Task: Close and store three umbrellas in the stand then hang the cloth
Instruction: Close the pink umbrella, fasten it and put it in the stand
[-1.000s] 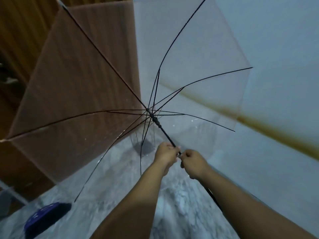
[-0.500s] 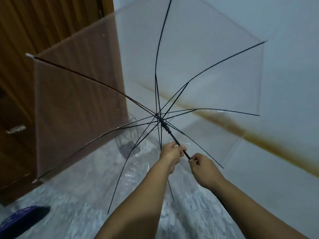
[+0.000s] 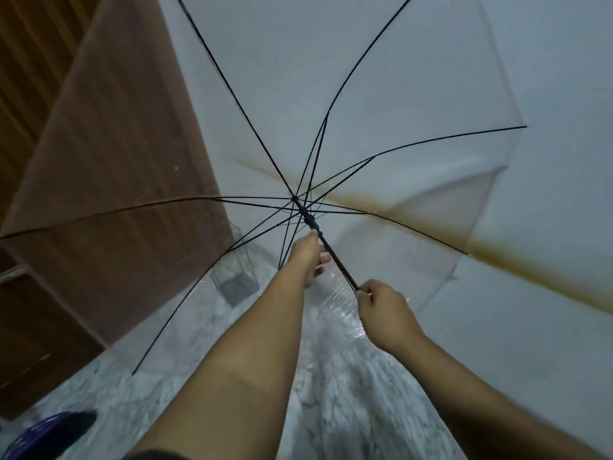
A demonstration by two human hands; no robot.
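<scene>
Two bare forearms reach forward from the bottom of the view over a marbled grey-white floor [image 3: 348, 393]. The right hand [image 3: 386, 315] is nearest, its fingers curled round the lower part of the thin black shaft [image 3: 338, 263] of one open transparent umbrella [image 3: 381, 94]. A little farther up the same shaft, the left hand [image 3: 308, 257] grips it just below the black runner [image 3: 311, 222], with the thumb pointing up toward that sliding piece. The two hands are apart, with bare shaft between them. From the hub spread eight black ribs, holding the clear canopy fully open and tilted up toward a pale wall [image 3: 547, 61] marked by one brownish streak. Through the canopy, on the floor beyond the hands, stands one wire stand [image 3: 235, 277], just beside a brown wooden door [image 3: 109, 161]. At the bottom left corner, on the floor, lies part of one dark blue umbrella [image 3: 43, 433], cut off by the edge.
</scene>
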